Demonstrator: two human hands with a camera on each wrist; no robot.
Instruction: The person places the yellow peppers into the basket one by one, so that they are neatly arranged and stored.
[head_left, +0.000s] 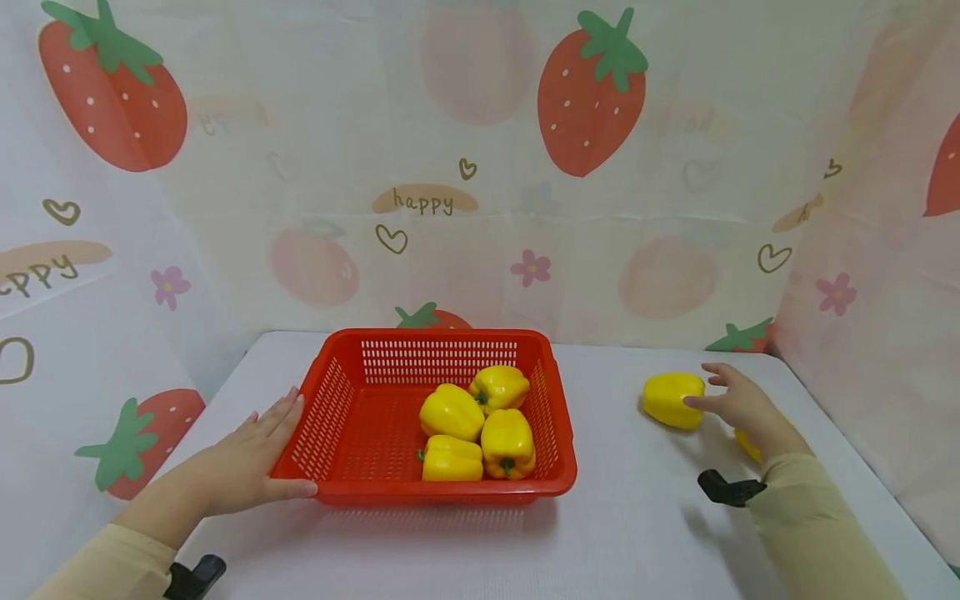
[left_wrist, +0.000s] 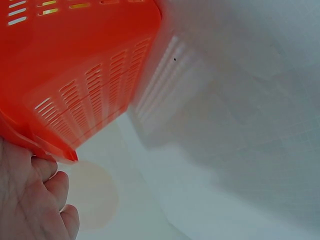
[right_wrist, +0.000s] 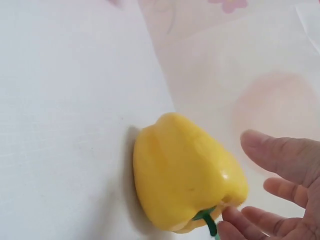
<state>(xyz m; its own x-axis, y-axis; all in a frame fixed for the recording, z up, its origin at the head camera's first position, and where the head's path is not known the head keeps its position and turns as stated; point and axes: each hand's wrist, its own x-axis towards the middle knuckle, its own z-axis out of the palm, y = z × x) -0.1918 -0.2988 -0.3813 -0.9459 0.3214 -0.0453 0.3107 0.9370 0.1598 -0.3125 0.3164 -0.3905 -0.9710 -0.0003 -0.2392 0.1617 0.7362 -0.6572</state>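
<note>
A red plastic basket (head_left: 360,433) with slotted walls sits on the white table, several yellow bell peppers (head_left: 452,412) grouped in its right half. My left hand (head_left: 251,454) rests along its left rim, fingers extended and thumb at the front corner. In the left wrist view, the fingertips (left_wrist: 57,187) are right at the rim. To the right of the basket, my right hand (head_left: 742,408) reaches over a loose yellow bell pepper (head_left: 666,402), thumb and fingers spread apart. The right wrist view has the pepper's green stem (right_wrist: 207,217) facing the fingers (right_wrist: 275,222).
Another yellow bell pepper (head_left: 747,446) lies mostly hidden behind the right wrist. White table surface (head_left: 607,517) stretches around the basket. Printed strawberry sheets (head_left: 480,275) hang behind the table and at both sides.
</note>
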